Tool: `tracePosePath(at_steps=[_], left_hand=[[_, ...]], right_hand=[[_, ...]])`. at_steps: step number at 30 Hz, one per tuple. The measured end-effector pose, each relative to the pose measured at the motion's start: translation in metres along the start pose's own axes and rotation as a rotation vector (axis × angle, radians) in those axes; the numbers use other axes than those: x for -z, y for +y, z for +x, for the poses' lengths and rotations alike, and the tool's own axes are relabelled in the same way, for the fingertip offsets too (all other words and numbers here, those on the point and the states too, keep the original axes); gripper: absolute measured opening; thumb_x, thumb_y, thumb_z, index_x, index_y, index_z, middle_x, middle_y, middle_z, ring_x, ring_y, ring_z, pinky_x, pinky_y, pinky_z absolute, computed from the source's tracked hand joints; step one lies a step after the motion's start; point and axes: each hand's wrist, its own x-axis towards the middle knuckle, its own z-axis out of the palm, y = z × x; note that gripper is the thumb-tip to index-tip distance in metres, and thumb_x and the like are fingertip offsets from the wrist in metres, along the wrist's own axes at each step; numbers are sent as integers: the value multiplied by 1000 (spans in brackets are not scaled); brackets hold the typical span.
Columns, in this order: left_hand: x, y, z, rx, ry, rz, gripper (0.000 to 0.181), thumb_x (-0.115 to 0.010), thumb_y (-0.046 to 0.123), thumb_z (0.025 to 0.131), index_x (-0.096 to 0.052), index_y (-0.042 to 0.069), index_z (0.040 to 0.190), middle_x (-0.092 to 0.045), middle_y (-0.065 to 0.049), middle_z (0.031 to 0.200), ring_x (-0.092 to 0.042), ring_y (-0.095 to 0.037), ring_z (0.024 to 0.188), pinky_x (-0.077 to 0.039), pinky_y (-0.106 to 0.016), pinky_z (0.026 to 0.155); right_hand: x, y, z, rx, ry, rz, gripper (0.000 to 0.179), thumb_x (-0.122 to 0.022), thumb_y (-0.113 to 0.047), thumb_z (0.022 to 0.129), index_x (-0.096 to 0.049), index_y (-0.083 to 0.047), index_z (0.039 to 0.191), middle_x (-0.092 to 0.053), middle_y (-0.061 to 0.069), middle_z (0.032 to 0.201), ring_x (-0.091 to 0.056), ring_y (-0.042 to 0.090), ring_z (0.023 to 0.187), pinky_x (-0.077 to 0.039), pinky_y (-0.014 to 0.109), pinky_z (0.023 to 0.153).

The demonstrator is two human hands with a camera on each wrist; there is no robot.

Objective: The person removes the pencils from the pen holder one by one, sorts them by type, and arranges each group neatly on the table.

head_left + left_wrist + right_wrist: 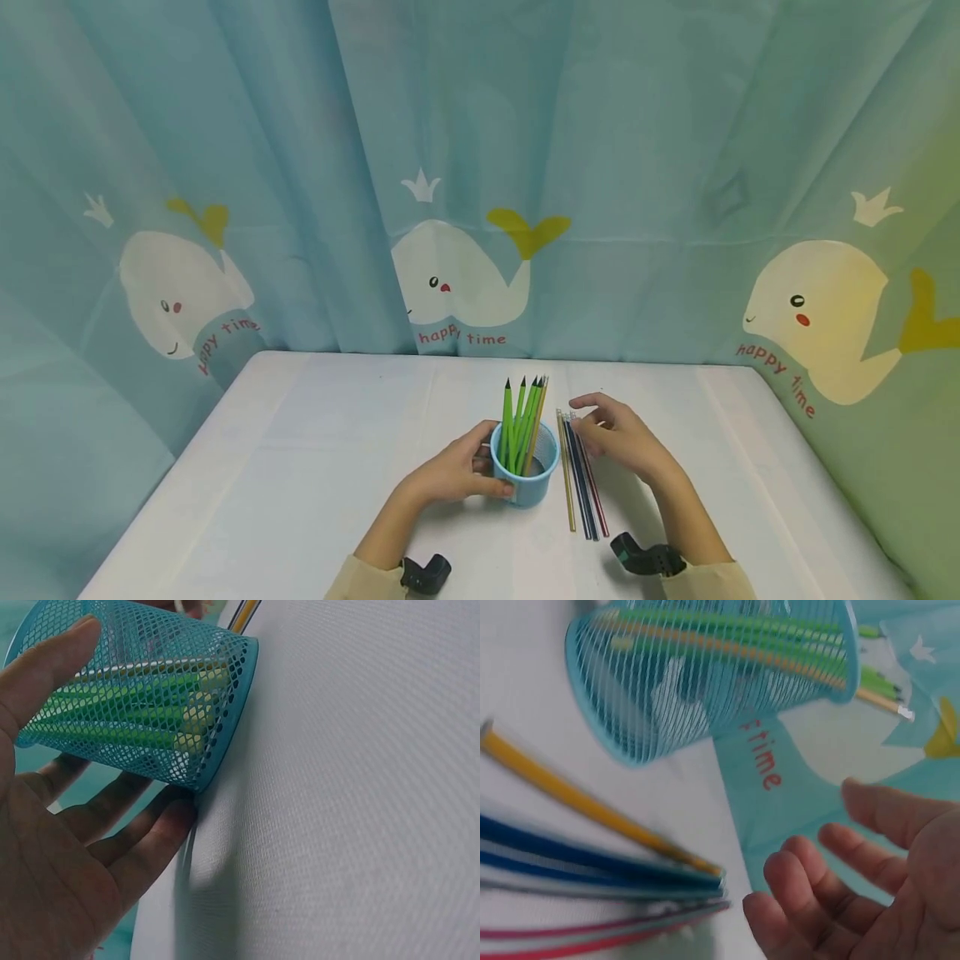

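Note:
A light-blue mesh pencil cup (529, 493) stands upright on the table. Several green pencils (120, 716) with dark tips and one yellow pencil (780, 661) lean inside it. My left hand (453, 471) holds the cup from the left, thumb on the near side and fingers round the far side. Right of the cup lie loose pencils side by side: a yellow one (592, 799), dark blue ones (581, 483) and red ones (577, 949). Above their far ends hovers my right hand (618, 437), fingers loosely bent and apart, gripping nothing in the right wrist view.
The white table (315, 450) reaches back to a blue-green curtain (637, 167) printed with whales, which also runs along both sides. A dark wrist device (426, 575) sits on each forearm.

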Motion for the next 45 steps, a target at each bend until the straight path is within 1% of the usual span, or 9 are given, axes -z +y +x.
tracePosePath(at_steps=[4, 7, 11, 15, 21, 29, 36, 41, 45], left_hand=[[1, 1, 1, -4, 8, 14, 79, -84, 12, 79, -40, 12, 144, -57, -8, 134, -60, -24, 122, -50, -31, 104], [0, 1, 1, 0, 12, 19, 79, -84, 13, 79, -40, 12, 145, -56, -8, 135, -59, -24, 123, -49, -33, 105], [0, 2, 0, 5, 9, 5, 79, -84, 13, 80, -39, 11, 145, -55, -8, 137, -58, -26, 126, -48, -35, 107], [-1, 1, -1, 3, 8, -1, 79, -84, 12, 79, -40, 11, 145, -55, -9, 138, -57, -27, 126, -48, -35, 107], [-1, -1, -1, -4, 10, 3, 78, -83, 12, 79, -40, 12, 145, -56, -8, 137, -58, -26, 126, -48, -33, 107], [0, -1, -1, -13, 0, -8, 78, -83, 11, 80, -39, 11, 145, -57, -8, 135, -60, -22, 122, -49, -29, 105], [0, 0, 0, -3, 11, 2, 79, -84, 12, 78, -40, 11, 144, -57, -8, 135, -59, -25, 124, -48, -35, 107], [0, -2, 0, -3, 10, -5, 78, -84, 12, 79, -40, 11, 144, -57, -8, 135, -59, -26, 124, -48, -34, 107], [0, -1, -1, -3, 3, -2, 79, -83, 12, 80, -39, 11, 145, -56, -8, 136, -58, -25, 125, -47, -34, 108]], right_hand=[[-7, -8, 0, 98, -28, 35, 40, -63, -24, 99, -58, -3, 133, -65, 24, 109, -65, 32, 89, -60, 37, 72], [-14, -12, 0, 149, -58, 27, 41, -60, -27, 101, -57, -6, 136, -64, 22, 119, -65, 32, 100, -60, 41, 79], [-22, -13, -1, 198, -84, 17, 39, -58, -26, 102, -59, -7, 135, -66, 15, 124, -63, 30, 108, -58, 41, 84], [-25, -12, -2, 216, -100, 53, 32, -58, -24, 102, -62, -7, 129, -67, 12, 125, -62, 38, 113, -57, 37, 87], [-28, -13, -1, 216, -101, 97, 28, -57, -22, 102, -64, -5, 123, -66, 15, 120, -61, 41, 108, -57, 33, 82], [-33, -16, 1, 254, -18, 84, 13, -62, -18, 99, -63, -6, 103, -63, 11, 95, -59, 20, 85, -53, 31, 73], [-21, -27, -4, 235, 28, 161, 17, -61, -17, 100, -60, 0, 103, -66, 20, 111, -66, 23, 96, -60, 36, 82], [-10, -36, -8, 233, 10, 261, 21, -58, -16, 102, -57, 4, 107, -64, 20, 115, -68, 17, 101, -61, 36, 85], [-3, -43, -11, 241, -3, 326, 21, -56, -15, 103, -55, 5, 109, -63, 19, 115, -69, 18, 100, -60, 37, 86]])
